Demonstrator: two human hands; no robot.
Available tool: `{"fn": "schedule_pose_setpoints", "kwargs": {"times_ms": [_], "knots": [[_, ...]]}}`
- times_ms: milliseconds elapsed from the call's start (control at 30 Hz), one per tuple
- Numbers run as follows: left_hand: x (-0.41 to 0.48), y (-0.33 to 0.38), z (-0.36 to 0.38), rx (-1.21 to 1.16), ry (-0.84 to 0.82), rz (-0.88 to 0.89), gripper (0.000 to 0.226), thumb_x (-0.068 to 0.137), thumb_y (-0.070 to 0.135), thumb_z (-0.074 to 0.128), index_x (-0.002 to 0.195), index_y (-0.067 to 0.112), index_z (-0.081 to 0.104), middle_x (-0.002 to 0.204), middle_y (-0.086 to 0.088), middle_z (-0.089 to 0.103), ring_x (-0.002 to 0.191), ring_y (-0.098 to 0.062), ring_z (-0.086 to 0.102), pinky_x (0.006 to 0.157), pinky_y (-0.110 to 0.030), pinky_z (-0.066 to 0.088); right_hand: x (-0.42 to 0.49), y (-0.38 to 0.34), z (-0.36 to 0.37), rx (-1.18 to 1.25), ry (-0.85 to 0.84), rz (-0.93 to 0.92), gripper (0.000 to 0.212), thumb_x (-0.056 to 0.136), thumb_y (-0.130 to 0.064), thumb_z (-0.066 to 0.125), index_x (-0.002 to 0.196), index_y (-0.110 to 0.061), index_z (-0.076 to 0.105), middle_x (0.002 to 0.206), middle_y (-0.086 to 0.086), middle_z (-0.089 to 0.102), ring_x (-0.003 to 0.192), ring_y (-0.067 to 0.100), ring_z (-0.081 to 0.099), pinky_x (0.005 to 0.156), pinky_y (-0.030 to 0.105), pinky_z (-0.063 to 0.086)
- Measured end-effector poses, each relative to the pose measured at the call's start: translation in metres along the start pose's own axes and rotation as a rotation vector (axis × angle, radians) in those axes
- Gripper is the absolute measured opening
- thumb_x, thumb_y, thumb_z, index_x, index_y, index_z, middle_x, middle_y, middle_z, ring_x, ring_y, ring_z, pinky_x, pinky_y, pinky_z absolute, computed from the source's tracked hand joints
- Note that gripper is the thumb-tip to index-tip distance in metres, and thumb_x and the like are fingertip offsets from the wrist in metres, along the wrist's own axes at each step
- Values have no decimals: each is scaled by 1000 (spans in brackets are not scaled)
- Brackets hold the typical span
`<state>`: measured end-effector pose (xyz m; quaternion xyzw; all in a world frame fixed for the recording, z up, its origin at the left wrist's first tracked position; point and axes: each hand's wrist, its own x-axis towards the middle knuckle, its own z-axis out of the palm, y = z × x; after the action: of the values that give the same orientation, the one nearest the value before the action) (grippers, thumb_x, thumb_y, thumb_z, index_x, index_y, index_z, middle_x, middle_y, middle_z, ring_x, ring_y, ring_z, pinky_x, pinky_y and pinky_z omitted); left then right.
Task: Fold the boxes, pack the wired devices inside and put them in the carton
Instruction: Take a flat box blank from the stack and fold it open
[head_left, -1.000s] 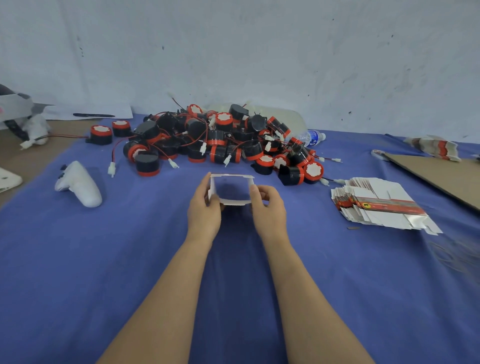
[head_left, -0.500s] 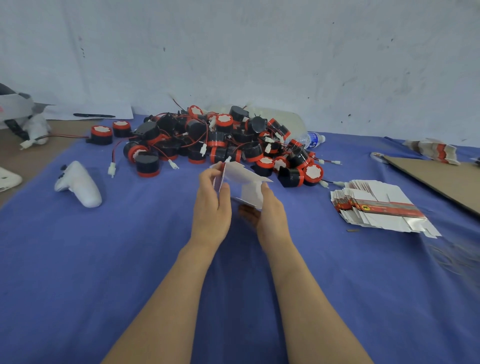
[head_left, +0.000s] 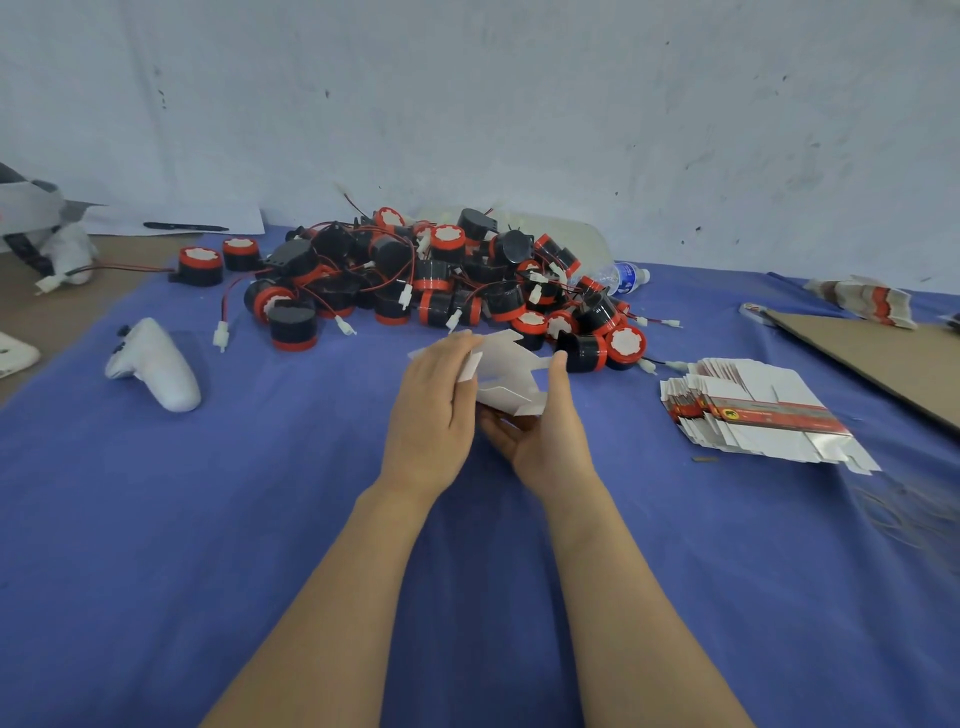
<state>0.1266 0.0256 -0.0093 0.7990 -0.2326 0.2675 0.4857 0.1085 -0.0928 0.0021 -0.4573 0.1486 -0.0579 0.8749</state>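
A small white cardboard box (head_left: 501, 376), partly folded with its flaps sticking out, is held above the blue cloth at the centre. My left hand (head_left: 431, 410) covers its left side, fingers laid over a flap. My right hand (head_left: 545, 431) cradles it from below and the right, thumb up along its side. Behind them lies a pile of black-and-red wired devices (head_left: 441, 286) with red and black wires and white plugs. A stack of flat unfolded boxes (head_left: 753, 415) lies to the right.
A white handheld controller (head_left: 156, 366) lies on the blue cloth (head_left: 208, 519) at the left. A flat brown cardboard sheet (head_left: 883, 358) sits at the far right, a plastic water bottle (head_left: 621, 275) behind the pile, and a pen on paper (head_left: 182, 226) at the back left.
The box, held as an open square sleeve a second ago, has been turned and tilted. Its flaps now stick out, and my left hand has moved over its left side.
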Motion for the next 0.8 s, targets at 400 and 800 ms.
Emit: {"fn": "schedule_pose_setpoints", "kwargs": {"times_ms": [400,800], "knots": [[0,6,3,-144,170,-199,20,99,35,36,99,23,52,109,5,44,105,-14,45,85,-6,36,-1,2,7,-275,-27,-121,22,98,-31,50,81,-25,62,65,-2,72,53,9,67,51,20,54],[4,7,-5,-292,176,-423,40,95,0,39,131,19,43,129,5,47,119,-9,44,102,-24,39,-5,10,10,-389,-93,-200,36,101,-47,35,90,-28,63,72,-11,73,68,10,71,60,19,55]]}}
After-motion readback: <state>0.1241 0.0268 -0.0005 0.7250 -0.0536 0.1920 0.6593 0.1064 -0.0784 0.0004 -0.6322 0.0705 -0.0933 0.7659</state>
